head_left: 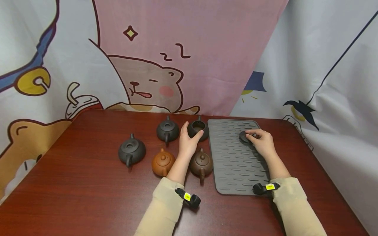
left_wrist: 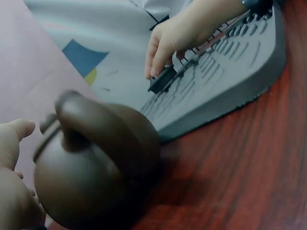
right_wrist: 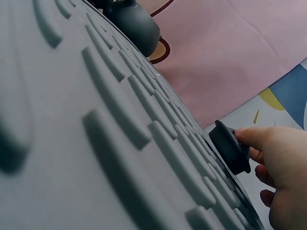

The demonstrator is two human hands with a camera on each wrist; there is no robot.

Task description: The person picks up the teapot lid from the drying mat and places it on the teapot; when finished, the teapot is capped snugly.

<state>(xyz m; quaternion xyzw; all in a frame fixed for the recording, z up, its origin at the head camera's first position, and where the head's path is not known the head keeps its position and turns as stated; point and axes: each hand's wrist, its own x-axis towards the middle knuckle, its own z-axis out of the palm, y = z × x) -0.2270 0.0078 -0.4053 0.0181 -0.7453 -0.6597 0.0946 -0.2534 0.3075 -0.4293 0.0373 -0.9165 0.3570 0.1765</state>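
My right hand [head_left: 263,144] pinches a dark teapot lid [right_wrist: 230,147] by its knob, over the far part of a grey ridged mat [head_left: 236,164]. The lid stands tilted at the mat's surface. A dark teapot [head_left: 203,136] sits lidless with its round mouth showing, just left of the mat. Beside that pot is my left hand [head_left: 188,142], thumb and index finger spread; whether they touch it I cannot tell. Nearer me stands a lidded brown teapot [head_left: 201,164], its handle large in the left wrist view.
An orange-brown teapot [head_left: 163,163] is left of my left forearm. Two dark teapots, one farther back [head_left: 167,129] and one at the left [head_left: 132,150], stand on the red-brown table [head_left: 88,183]. A patterned curtain [head_left: 206,65] hangs behind the table.
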